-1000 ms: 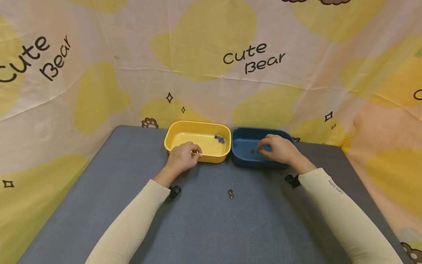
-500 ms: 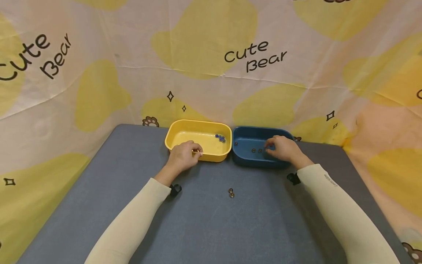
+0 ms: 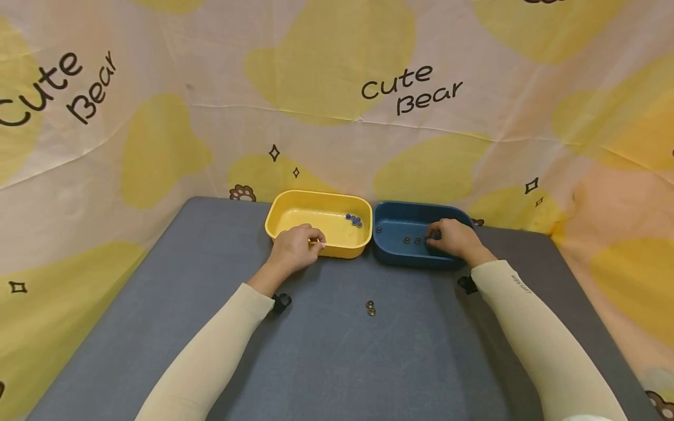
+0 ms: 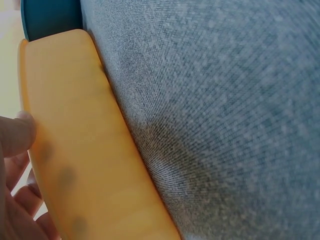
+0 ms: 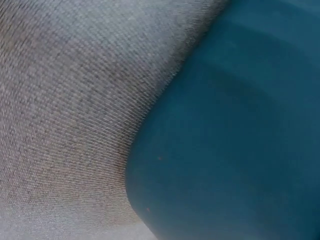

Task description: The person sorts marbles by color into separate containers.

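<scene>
In the head view, my left hand (image 3: 295,250) grips the near rim of a yellow plastic box (image 3: 295,211). Its thumb (image 4: 19,134) lies on the outer side of the rim in the left wrist view, the other fingers inside. Several small blue beads (image 3: 354,221) lie together in that box's right part. My right hand (image 3: 454,238) reaches over a blue plastic box (image 3: 402,211) with bent fingers. Their tips pinch a small brown bead (image 3: 427,240), partly covered. More brown beads (image 3: 407,240) sit to its left inside this box. The right wrist view has only the blue box's outer wall (image 5: 225,140).
Two brown beads (image 3: 371,308) lie touching on the grey cloth-covered table (image 3: 337,356), in front of the boxes. Both boxes stand side by side near the back edge. A printed curtain (image 3: 316,70) hangs behind and around the table.
My right hand has shifted right within the blue box, its fingers drawing closer together. A brown bead formerly at its fingertips now lies apart, to their left. The left hand keeps its place.
</scene>
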Tool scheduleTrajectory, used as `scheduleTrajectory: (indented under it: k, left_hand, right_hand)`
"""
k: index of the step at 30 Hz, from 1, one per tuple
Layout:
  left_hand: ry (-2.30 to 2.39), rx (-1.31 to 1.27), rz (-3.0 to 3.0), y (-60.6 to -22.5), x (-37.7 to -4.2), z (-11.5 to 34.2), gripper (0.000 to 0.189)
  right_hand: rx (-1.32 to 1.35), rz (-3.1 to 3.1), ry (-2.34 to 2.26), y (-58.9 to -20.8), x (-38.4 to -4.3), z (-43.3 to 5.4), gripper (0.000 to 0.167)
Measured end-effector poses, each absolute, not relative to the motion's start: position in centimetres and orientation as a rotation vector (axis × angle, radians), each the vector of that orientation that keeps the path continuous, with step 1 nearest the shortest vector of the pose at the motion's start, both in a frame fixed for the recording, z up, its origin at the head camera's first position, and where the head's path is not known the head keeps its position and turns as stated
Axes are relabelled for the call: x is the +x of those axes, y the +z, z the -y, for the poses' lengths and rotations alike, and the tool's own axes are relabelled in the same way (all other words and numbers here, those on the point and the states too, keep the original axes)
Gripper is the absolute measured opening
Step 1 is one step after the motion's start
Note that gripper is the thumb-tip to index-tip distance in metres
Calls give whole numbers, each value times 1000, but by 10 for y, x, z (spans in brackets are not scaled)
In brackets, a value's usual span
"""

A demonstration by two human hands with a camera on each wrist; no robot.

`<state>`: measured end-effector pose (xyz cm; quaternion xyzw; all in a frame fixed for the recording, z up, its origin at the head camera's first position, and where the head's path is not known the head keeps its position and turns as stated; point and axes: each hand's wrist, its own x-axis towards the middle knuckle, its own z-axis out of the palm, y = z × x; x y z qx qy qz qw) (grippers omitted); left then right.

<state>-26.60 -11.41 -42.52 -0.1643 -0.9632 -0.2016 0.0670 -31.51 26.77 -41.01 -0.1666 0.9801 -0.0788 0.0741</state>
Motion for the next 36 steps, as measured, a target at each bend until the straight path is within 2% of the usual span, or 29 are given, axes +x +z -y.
scheduleTrajectory:
  k: [36]
  left_hand:
    - [-592,-485,2927,-425,-266,113,10]
  right_hand:
    - [-468,-2888,-196,-416,-322,-264,19]
